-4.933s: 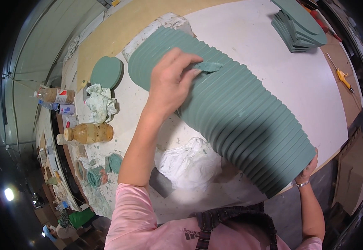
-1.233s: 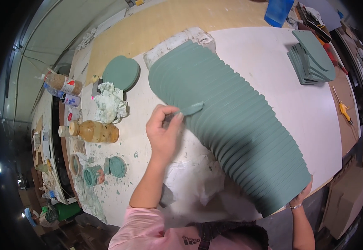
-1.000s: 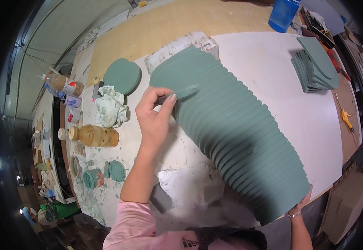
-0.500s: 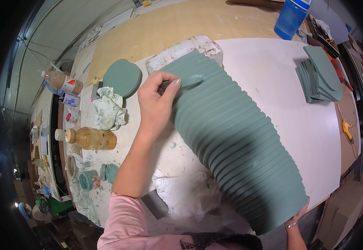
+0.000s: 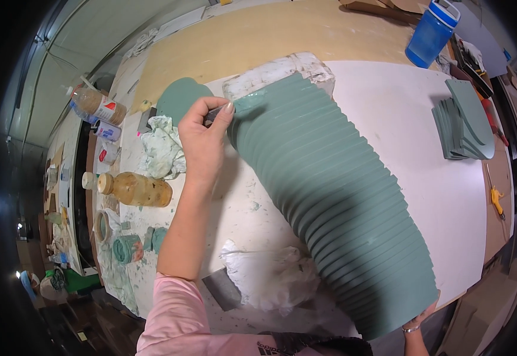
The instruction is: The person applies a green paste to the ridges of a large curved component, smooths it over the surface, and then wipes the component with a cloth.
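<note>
A long fanned stack of green sheets [image 5: 335,184] lies across the table, its layers stepped like stairs. Its far end rests against a white, stained block [image 5: 243,85]. My left hand [image 5: 205,133] pinches a small dark scraper [image 5: 212,115] at the stack's far left corner. A wet green smear [image 5: 251,101] shows on the sheet beside the scraper's tip. At the near right end, my right hand [image 5: 426,314] grips the edge of the stack from below, with most of its fingers hidden.
Left of the stack lie a crumpled stained cloth [image 5: 162,148], a round green piece [image 5: 181,98], an amber bottle [image 5: 143,190] and a green-smeared jar [image 5: 129,249]. A white cloth [image 5: 264,276] lies near me. More green sheets [image 5: 463,127] and a blue bottle [image 5: 430,35] stand at right.
My left hand has drawn the scraper leftward to the edge of the far sheet, and the wet smear now reaches that corner. My right hand stays at the stack's near end. The view has shifted slightly.
</note>
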